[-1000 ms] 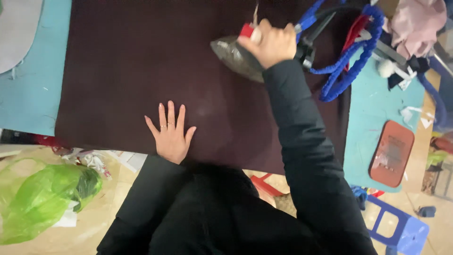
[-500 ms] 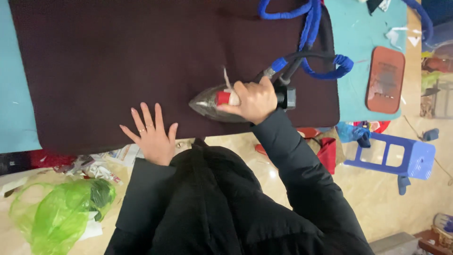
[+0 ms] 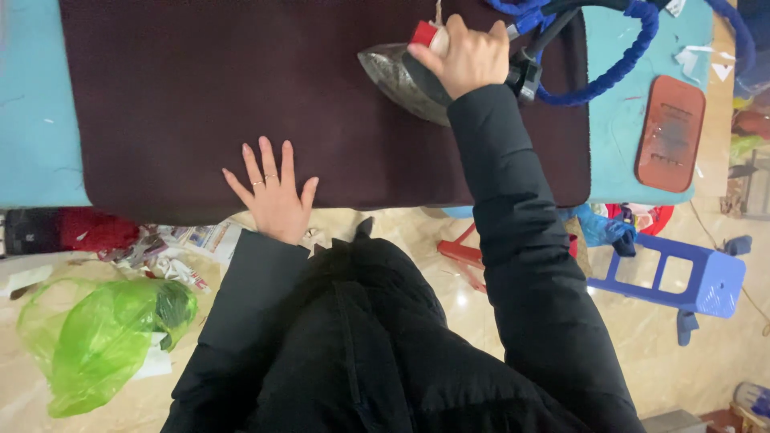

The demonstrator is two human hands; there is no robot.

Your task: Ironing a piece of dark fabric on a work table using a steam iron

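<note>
My right hand (image 3: pixel 472 56) is up in the top centre of the frame, fingers curled tight around the handle of the grey metal iron with the red knob (image 3: pixel 405 72). The iron sits with its soleplate on the dark maroon woollen cloth (image 3: pixel 241 88), its pointed nose aimed toward the left of the picture. Behind my knuckles, the thick blue wrapped hose (image 3: pixel 618 68) loops away to the upper right, over the cloth's right edge and onto the turquoise padded table top (image 3: pixel 36 120).

My left hand (image 3: pixel 274 192) is down at the lower centre-left, spread wide and flat, palm pressed on the cloth right at its near edge. It holds nothing; the fingers fan out toward the top of the frame, and there are rings on two of them. It lies well apart from the iron, with bare maroon cloth between them.

To the right of the cloth, a rust-brown rectangular rubber pad (image 3: pixel 670 132) lies on the turquoise surface. Lower down, on the pale floor, a crumpled bright green plastic bag (image 3: pixel 104 341) sits at the lower left, with scraps of paper above it. A blue plastic stool (image 3: pixel 682 277) lies on its side at the right. My black padded jacket sleeves fill the bottom middle.
</note>
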